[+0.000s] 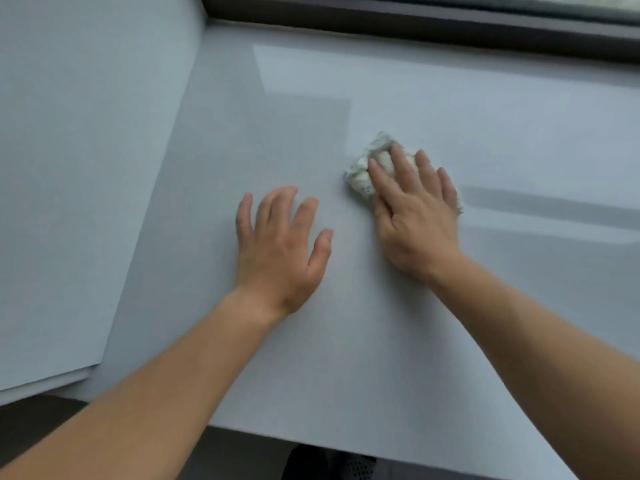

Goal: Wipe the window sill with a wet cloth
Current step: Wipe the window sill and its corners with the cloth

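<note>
We are mid-wipe: our right hand (415, 216) presses flat, fingers straight, on the bunched cloth (367, 171) at the middle of the window sill (450, 98). Our left hand (280, 247) rests open beside it, seemingly touching the sill. Next comes a firm sweep over the unwiped stretch.

We see our left hand (277, 247) and right hand (415, 216) bare, and the forearms (156, 393) behind them bare as well, right to the view's lower edge, all too soft for finer marks.
</note>
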